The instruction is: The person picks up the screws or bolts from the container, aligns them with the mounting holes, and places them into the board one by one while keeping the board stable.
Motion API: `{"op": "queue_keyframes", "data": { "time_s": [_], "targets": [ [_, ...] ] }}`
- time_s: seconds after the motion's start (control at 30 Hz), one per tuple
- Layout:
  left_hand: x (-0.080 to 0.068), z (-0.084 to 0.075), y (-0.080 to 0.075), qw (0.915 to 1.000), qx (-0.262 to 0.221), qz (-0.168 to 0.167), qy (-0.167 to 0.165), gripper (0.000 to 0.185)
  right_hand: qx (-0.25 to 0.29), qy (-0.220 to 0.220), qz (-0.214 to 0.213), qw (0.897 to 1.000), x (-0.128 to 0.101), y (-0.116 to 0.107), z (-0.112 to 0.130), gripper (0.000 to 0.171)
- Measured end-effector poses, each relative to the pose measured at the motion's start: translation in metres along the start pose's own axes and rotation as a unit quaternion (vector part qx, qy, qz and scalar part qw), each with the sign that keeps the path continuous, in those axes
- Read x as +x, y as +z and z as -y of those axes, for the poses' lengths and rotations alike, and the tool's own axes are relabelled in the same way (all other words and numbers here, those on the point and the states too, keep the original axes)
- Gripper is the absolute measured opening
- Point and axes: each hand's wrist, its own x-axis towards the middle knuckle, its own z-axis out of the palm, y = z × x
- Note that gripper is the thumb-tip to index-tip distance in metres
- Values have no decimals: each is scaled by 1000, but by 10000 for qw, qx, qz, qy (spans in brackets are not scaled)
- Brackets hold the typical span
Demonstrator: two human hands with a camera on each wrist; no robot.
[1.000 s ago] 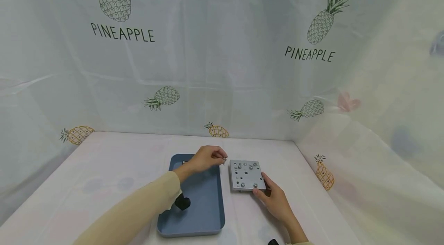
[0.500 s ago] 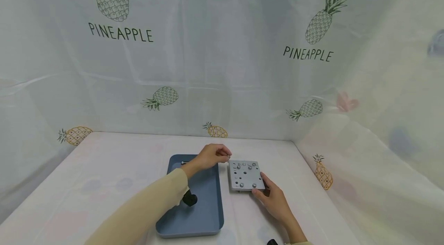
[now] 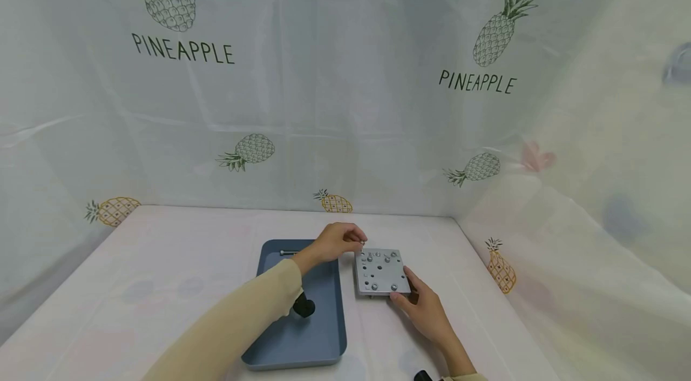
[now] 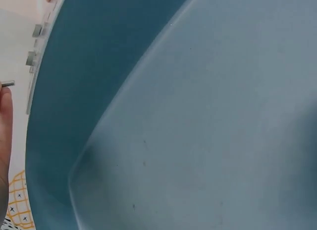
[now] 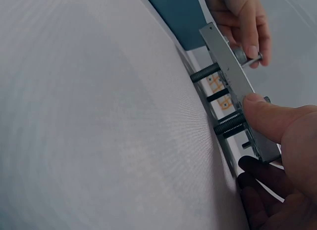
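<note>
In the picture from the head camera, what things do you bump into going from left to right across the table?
Blue tray → left hand, pinching a small screw → grey metal plate with holes and screws → right hand, holding the plate's near corner.

Head overview; wrist close-ups, shared plate

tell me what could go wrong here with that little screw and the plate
The left hand pinches the small screw only at its fingertips over the far corner of the metal plate; a slip could drop it onto the cloth or into the blue tray. The plate stands raised on screws under it, and the right hand grips just one corner, so pressing down may tilt it.
</note>
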Motion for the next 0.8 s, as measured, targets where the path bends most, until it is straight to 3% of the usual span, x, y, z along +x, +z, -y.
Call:
{"op": "queue_keyframes", "data": {
  "time_s": [0.2,0.8],
  "targets": [
    [0,-5,2,10000,78,54,27,18,34,77,8,10000,2,1,-1,82],
    [2,2,6,9995,277,130,52,16,24,133,39,9999,2,2,0,83]
  ]
}}
